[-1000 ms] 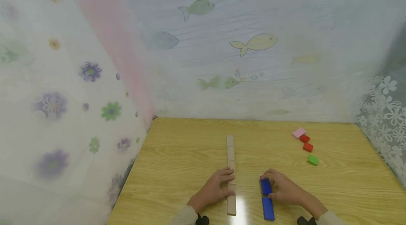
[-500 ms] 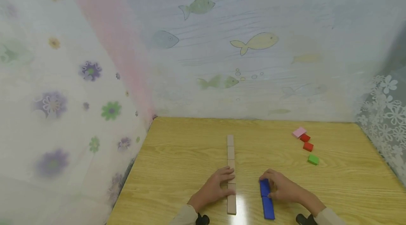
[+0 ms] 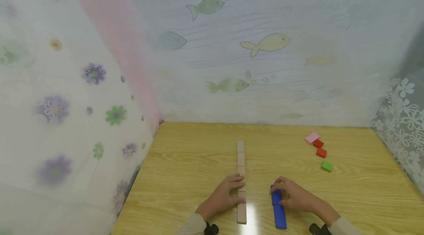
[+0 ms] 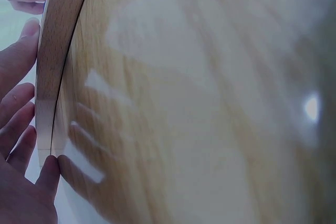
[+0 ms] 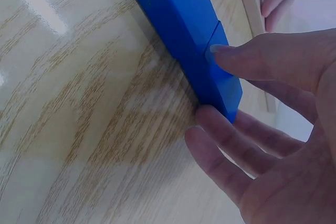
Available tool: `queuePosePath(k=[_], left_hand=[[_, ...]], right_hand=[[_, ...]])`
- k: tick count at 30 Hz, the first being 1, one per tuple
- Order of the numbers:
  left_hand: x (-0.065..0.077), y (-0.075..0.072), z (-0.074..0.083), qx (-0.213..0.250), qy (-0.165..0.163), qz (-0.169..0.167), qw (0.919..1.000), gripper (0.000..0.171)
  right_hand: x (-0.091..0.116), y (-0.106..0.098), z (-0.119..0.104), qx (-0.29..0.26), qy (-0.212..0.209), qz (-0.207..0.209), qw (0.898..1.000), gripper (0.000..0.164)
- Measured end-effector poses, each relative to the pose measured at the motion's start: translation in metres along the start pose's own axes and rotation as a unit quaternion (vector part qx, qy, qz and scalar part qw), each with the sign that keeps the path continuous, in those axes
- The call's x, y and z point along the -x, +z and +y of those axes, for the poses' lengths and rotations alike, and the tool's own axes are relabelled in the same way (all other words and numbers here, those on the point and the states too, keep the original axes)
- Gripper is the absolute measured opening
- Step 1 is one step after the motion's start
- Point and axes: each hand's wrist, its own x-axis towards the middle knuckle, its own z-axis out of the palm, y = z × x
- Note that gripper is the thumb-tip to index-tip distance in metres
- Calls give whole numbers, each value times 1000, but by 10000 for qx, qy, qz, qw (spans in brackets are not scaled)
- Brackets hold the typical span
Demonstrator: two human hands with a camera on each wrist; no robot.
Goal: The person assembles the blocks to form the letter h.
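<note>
My left hand [image 3: 222, 196] rests on a straight row of plain wooden blocks [image 3: 241, 158], its thumb and fingertips touching the nearer blocks. The left wrist view shows those fingers, mostly extended, along the wood [image 4: 55, 51]. To the right, two blue blocks lie end to end on the table. My right hand [image 3: 296, 195] pinches the farther blue block [image 3: 276, 198], thumb on the near part and fingertips at the far end. The nearer blue block [image 3: 280, 217] meets it at a seam, also visible in the right wrist view, where the two sit slightly offset.
At the back right of the wood-grain table [image 3: 192, 146] lie a pink block [image 3: 312, 138], two red blocks [image 3: 321, 152] and a green block [image 3: 327, 166]. A fish-patterned curtain [image 3: 205, 110] borders the far edge, and a flowered one [image 3: 82, 124] the left.
The farther blue block has slid toward me in my right hand, closing the small gap to the nearer one. My left hand has stayed on the wooden row.
</note>
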Motion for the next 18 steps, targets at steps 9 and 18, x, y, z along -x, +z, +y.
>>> queuePosePath(k=[9,18], left_hand=[[-2,1,-4,9,-32,-24,10000,61],[0,3,-5,-4,-88,-32,10000,60]], right_hand=[[-1,-2,0,49,81,-15,10000,25],[-1,-1,1,132,192,-16,9997,29]])
